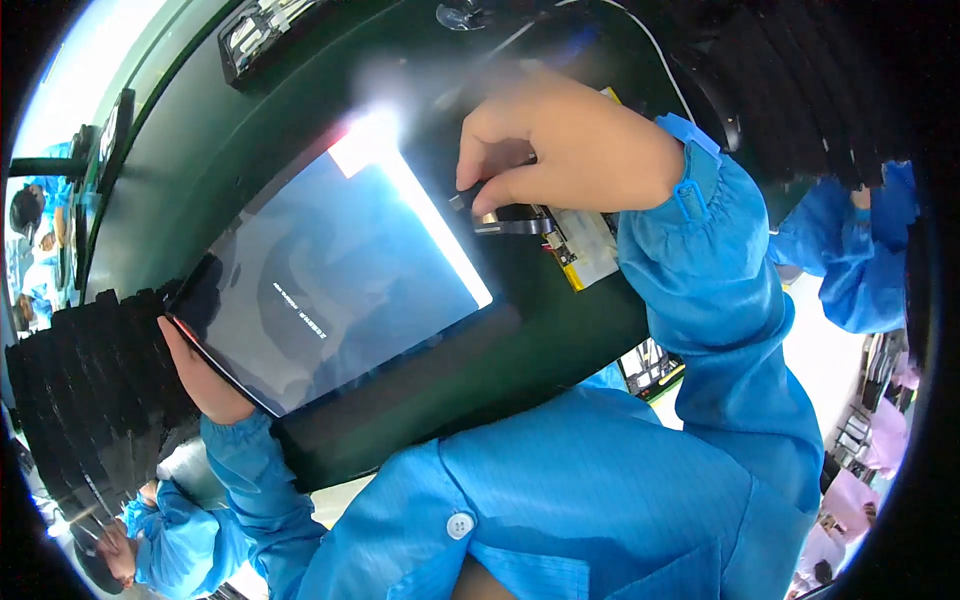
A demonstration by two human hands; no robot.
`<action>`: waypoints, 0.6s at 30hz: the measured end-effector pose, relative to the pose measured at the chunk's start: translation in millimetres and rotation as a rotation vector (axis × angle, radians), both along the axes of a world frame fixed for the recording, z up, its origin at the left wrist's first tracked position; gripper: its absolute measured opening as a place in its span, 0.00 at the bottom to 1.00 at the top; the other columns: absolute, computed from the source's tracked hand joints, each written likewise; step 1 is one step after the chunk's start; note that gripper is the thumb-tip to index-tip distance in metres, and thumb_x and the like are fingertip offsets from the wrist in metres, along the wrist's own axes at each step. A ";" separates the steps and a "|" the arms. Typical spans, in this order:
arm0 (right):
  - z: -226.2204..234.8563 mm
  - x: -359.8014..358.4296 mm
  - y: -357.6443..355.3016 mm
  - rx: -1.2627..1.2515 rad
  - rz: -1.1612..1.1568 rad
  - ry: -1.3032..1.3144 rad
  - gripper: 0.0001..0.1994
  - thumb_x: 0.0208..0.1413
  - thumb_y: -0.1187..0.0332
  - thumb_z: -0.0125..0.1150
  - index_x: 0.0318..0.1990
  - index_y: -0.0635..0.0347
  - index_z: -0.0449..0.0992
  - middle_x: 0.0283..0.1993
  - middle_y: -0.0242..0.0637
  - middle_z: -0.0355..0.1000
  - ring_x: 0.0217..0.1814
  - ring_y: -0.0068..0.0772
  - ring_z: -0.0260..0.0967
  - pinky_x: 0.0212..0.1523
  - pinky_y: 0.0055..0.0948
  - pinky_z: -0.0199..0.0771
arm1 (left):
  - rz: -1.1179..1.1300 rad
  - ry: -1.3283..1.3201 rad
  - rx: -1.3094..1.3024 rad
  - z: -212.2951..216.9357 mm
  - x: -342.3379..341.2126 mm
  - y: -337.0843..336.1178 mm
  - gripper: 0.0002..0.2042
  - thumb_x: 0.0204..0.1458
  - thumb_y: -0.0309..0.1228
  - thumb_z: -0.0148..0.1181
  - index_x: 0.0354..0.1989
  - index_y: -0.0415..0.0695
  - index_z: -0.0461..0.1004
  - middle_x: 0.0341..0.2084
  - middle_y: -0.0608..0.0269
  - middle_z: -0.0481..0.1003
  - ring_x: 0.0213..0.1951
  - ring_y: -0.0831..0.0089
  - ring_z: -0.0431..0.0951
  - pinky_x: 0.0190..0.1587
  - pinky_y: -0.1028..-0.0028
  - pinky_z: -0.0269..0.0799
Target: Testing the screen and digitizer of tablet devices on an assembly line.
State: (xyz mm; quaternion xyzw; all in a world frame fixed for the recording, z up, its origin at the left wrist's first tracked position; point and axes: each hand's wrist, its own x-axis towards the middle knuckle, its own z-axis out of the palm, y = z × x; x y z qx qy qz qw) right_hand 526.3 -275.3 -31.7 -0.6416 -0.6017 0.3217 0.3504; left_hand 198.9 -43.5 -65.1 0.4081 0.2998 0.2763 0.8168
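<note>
A large flat display panel lies tilted across the dark green bench, its screen lit grey-blue with small white text and a bright white strip along the right edge. My left hand is closed on its lower left edge; most of the fingers are hidden behind the panel. Just right of the panel, my right hand pinches the end of a dark flat cable between thumb and index finger. That cable runs to a circuit board with yellow edges and a pale silver cover, partly under my right wrist.
The green bench top curves around my front. A black tray of small parts stands at the far left, and another parts tray is beside my right sleeve. A thin white cable crosses the back. Co-workers in blue sit nearby.
</note>
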 end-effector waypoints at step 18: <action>-12.0 3.9 4.2 0.210 0.010 -0.072 0.08 0.42 0.70 0.64 0.30 0.64 0.75 0.29 0.40 0.72 0.32 0.34 0.71 0.33 0.30 0.71 | -0.252 -0.209 0.166 -10.1 -16.8 18.4 0.21 0.62 0.34 0.33 0.60 0.36 0.52 0.53 0.57 0.65 0.51 0.68 0.66 0.59 0.72 0.54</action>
